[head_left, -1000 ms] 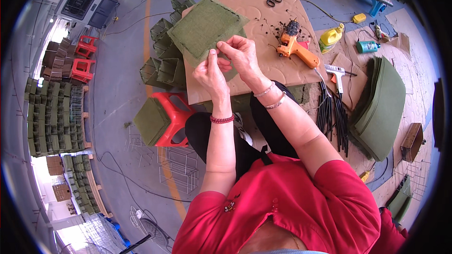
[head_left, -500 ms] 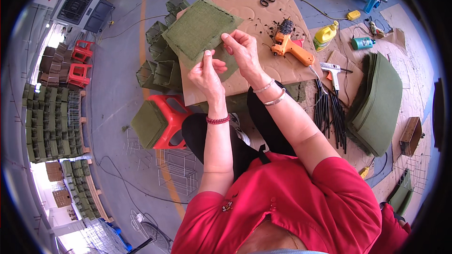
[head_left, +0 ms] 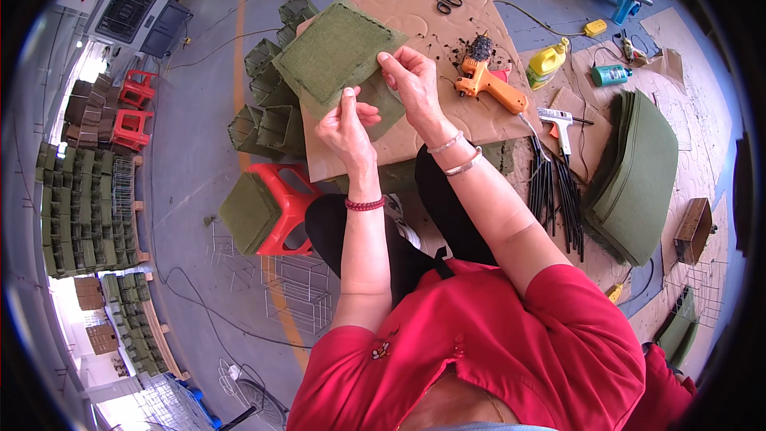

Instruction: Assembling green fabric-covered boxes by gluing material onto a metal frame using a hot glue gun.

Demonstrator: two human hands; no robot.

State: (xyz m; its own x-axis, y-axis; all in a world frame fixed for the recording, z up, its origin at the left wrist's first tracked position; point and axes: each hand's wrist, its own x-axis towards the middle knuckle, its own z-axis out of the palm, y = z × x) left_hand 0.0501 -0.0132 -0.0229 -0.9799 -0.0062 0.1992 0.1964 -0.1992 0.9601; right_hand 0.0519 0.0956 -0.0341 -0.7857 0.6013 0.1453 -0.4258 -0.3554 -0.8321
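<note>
Head view: the left hand and right hand both pinch the near edge of 1 square green felt panel, held above a cardboard-covered surface. An orange glue gun lies just right.

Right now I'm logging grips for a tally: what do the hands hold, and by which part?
Both hold the green felt square: left hand at its near edge, right hand at its near right corner.

Bare cardboard open beyond felt panel; orange glue gun blocks right, folded felt boxes left.
</note>
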